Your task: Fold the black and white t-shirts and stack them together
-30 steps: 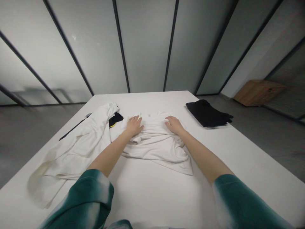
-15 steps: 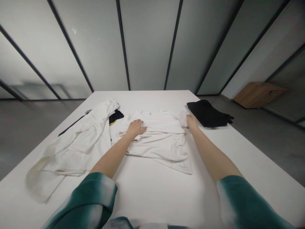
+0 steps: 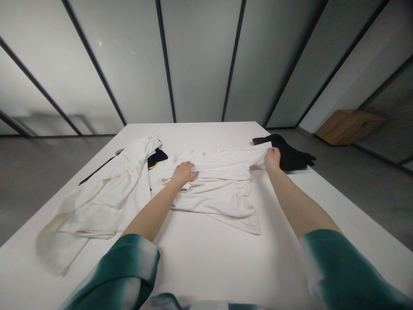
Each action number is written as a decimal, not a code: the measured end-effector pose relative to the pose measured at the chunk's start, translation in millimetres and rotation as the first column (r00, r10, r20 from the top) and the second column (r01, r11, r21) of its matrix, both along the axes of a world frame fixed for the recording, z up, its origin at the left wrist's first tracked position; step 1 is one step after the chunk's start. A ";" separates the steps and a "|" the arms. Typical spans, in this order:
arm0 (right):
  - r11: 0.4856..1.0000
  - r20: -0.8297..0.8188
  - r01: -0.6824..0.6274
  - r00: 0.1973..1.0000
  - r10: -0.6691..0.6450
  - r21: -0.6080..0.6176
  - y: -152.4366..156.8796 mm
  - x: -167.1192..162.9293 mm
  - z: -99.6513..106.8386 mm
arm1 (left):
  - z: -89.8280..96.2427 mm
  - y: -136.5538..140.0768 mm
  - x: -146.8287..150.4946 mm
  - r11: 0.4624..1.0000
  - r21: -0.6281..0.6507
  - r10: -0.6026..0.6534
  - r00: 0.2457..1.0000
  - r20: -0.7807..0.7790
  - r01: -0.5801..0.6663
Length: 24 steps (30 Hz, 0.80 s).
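A white T-shirt (image 3: 219,165) lies rumpled across the middle of the table, its neck end toward the far side. My left hand (image 3: 183,173) rests flat on the shirt's left part with its fingers spread. On the other side, my right hand (image 3: 272,158) pinches the end of the right sleeve (image 3: 260,151) and holds it stretched outward, lifted a little off the table. The sleeve's end overlaps the near view of a folded black garment (image 3: 290,155) behind my right hand.
At the left, a larger white garment (image 3: 106,193) lies in a loose heap on the white table (image 3: 222,262). Beside it are a black item with a yellow edge (image 3: 158,157) and a thin black strap (image 3: 100,168). A wooden box (image 3: 348,127) stands beyond the table's right edge.
My right hand has moved to the right, drawing the T-shirt's sleeve out straight and raising it in front of the black garment. My left hand has stayed in place.
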State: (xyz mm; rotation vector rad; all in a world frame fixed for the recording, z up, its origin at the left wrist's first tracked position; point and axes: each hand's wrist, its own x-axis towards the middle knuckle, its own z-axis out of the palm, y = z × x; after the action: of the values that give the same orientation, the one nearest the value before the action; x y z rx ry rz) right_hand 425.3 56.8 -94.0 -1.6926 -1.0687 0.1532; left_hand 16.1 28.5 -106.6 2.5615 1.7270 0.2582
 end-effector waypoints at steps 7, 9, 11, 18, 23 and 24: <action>0.996 0.275 0.022 0.961 0.003 -0.091 -1.1 -29.2 40.2 | -2.9 0.7 0.6 1.000 0.025 0.011 1.000 -0.012 -0.010; 0.986 0.251 -0.098 0.959 0.129 -0.133 -0.6 -50.3 49.9 | -4.1 1.2 0.7 0.999 0.035 0.015 1.000 -0.014 -0.015; 0.932 0.089 -0.313 0.939 0.332 -0.182 1.1 -72.0 56.7 | -4.8 1.5 0.5 0.999 0.038 0.014 1.000 -0.019 -0.013; 0.862 -0.034 -0.473 0.879 0.476 -0.182 7.3 -110.7 45.8 | -3.5 1.2 0.0 0.999 0.033 0.006 0.999 -0.032 -0.005; 0.817 0.328 -0.209 0.840 0.432 -0.538 4.5 -109.6 13.3 | -2.5 0.8 0.6 1.000 0.012 0.003 1.000 -0.024 -0.003; 0.796 0.355 -0.174 0.825 0.439 -0.580 2.8 -108.8 8.0 | -2.3 0.8 0.7 1.000 0.007 0.007 1.000 -0.025 -0.006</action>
State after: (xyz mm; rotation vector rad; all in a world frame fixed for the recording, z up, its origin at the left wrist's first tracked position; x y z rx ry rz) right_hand 316.5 59.6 -86.0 -2.0877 -1.8208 0.2764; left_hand 16.8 29.3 -109.0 2.5750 1.7459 0.2337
